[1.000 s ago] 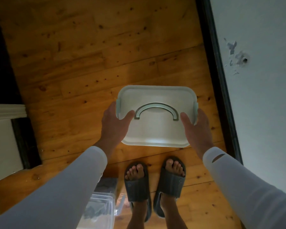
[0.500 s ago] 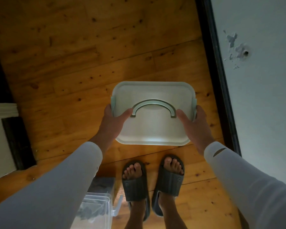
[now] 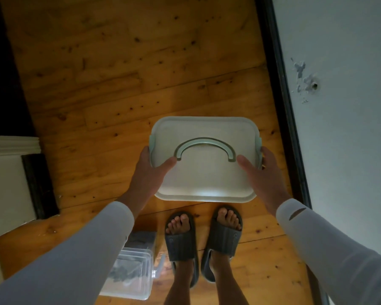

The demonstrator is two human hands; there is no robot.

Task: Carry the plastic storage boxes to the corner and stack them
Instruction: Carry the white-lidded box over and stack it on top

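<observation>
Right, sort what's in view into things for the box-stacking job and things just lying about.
For the job: lidded storage box, gripped at its sides by the left hand and right hand; clear storage box on the floor.
Just about: grey slippers; chipped wall; white trim at left.

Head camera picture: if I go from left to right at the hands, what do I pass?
White wooden trim → left hand → pale lidded plastic storage box → right hand → black skirting strip → pale painted wall.
</observation>
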